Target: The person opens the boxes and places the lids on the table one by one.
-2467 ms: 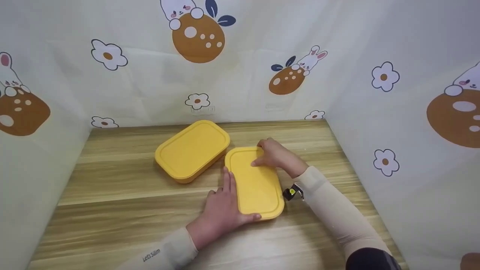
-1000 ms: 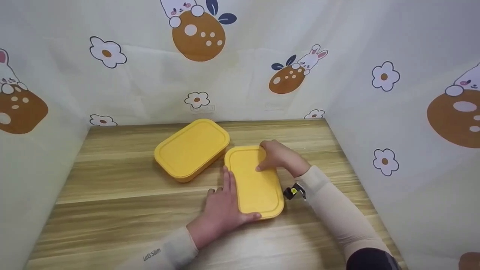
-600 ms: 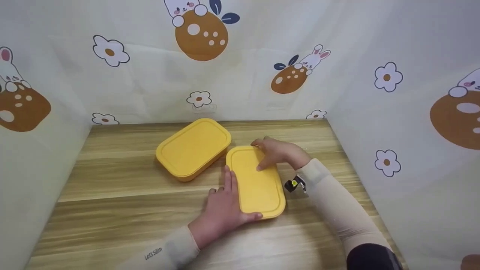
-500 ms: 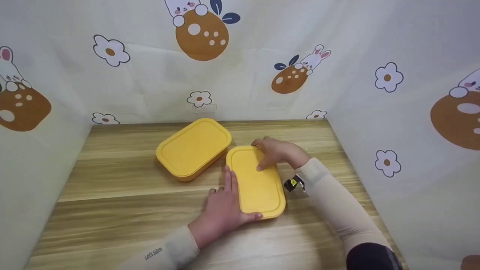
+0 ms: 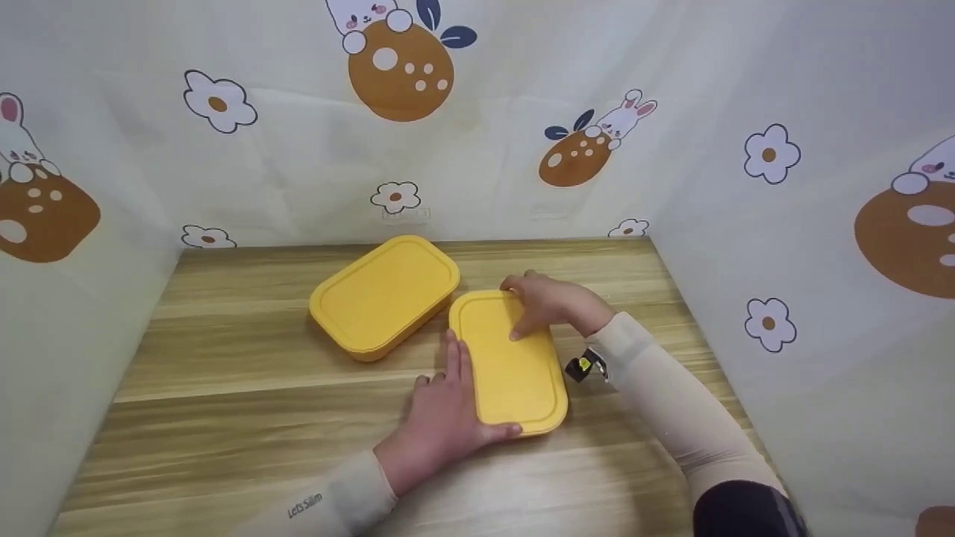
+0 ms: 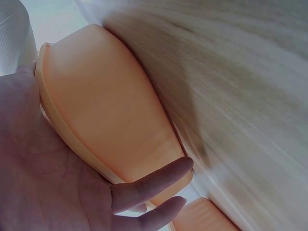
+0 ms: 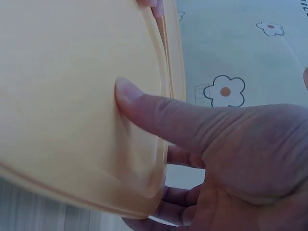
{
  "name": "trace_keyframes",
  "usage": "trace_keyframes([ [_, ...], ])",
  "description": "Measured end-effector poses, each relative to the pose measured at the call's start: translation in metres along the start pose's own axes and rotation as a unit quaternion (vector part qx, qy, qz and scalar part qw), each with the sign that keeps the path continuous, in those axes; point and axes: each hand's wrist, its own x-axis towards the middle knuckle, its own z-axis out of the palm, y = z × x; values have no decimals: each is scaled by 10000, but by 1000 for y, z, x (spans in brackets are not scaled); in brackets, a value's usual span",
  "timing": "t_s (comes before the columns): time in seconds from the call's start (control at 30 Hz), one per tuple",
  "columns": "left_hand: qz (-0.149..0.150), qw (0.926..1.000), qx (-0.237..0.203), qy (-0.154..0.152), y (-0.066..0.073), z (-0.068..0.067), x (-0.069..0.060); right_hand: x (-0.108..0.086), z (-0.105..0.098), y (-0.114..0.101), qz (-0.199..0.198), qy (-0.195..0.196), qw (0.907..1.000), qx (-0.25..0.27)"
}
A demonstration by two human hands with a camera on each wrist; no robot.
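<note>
Two yellow lidded boxes lie on the wooden table in the head view. My left hand (image 5: 440, 421) lies along the left side of the nearer box (image 5: 515, 373), fingers straight, thumb across its front edge. My right hand (image 5: 556, 302) grips that box's far right corner, thumb on the lid and fingers over the far edge. In the left wrist view the left hand (image 6: 57, 168) is beside the box's side wall (image 6: 106, 96). The right wrist view shows the right hand's thumb (image 7: 159, 113) pressing the lid (image 7: 62, 86), with other fingers behind the rim.
The other yellow box (image 5: 384, 294) lies tilted at the back left, close to the nearer box's far left corner. Patterned cloth walls (image 5: 477, 149) stand behind and on both sides of the wooden table (image 5: 224, 418). A small black camera (image 5: 580, 367) hangs at the right wrist.
Since the oldest views, my right hand has shifted slightly, its fingers reaching farther left over the box's far edge. The left hand and both boxes look unmoved.
</note>
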Motion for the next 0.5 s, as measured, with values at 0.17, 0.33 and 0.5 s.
trace_keyframes([
  [0.17,21,10000,53,49,1,2,1,-6,2,13,-21,270,9989,386],
  [0.33,30,9999,147,51,0,1,1,-10,3,14,28,530,9965,645],
  [0.5,4,9998,194,16,1,0,0,-9,2,10,21,589,9975,400],
])
